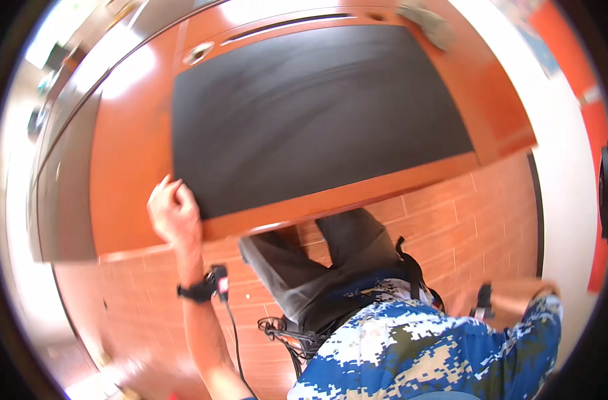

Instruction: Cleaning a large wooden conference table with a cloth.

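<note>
My left hand (pixel 175 210) rests at the front edge of a reddish-brown wooden desk (pixel 129 200), by the near left corner of a black desk mat (pixel 314 120). Its fingers are curled in and nothing shows in them. A black wrist strap (pixel 198 291) with a small device and a cable sits on that forearm. On the other side, my right hand (pixel 459 303) is blurred beside my hip, above the floor and apart from the desk. Its fingers cannot be made out. A dark device (pixel 484 300) is on that wrist.
A greyish cloth (pixel 428 24) lies at the desk's far right. Along the back run a slot (pixel 289 27) and a round cable hole (pixel 199 53). Black cables (pixel 294 335) hang by my lap. A white wall (pixel 566 165) stands right, above a tiled floor (pixel 434 210).
</note>
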Tool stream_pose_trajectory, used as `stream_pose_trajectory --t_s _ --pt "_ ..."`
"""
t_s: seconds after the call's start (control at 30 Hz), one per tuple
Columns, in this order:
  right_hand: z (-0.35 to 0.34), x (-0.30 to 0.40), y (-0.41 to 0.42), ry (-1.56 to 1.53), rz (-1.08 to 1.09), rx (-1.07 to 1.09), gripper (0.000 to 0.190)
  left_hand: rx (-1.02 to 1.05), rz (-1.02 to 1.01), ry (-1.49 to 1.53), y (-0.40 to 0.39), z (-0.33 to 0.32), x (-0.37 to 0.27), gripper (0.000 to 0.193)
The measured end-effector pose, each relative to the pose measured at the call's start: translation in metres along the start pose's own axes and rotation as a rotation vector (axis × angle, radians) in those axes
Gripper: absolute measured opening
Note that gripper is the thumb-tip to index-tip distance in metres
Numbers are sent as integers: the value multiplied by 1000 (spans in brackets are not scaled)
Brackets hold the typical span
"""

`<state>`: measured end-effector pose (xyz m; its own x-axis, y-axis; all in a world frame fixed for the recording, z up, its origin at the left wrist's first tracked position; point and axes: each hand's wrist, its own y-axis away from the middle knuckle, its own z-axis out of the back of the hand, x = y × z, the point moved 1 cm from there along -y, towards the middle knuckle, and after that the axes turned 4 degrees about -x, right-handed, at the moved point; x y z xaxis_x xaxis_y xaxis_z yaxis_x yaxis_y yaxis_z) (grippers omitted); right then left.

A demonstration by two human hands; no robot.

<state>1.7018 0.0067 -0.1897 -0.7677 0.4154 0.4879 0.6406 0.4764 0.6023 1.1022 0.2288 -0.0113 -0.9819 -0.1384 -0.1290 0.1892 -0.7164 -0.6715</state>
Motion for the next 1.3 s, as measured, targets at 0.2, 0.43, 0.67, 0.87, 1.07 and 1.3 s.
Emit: stream_pose_trajectory --t_s 0.2,0.43,0.67,0.87,1.07,1.3 --pt "21 55 19 -279 -116 -368 40 -138 20 64 6 -23 -19 4" --pt "49 132 -13 -177 -93 -442 39 -88 101 61 20 -27 -14 9" --pt "54 167 -32 -137 -50 -427 38 -82 128 67 22 -23 -12 10" --pt "51 176 -34 -174 -19 -428 37 -56 131 122 18 -37 -22 9" --pt "51 194 -41 -146 -18 -406 37 -61 143 96 19 -29 -15 10" --pt "49 209 -45 -113 -24 -383 36 -88 143 118 17 -25 -13 11"
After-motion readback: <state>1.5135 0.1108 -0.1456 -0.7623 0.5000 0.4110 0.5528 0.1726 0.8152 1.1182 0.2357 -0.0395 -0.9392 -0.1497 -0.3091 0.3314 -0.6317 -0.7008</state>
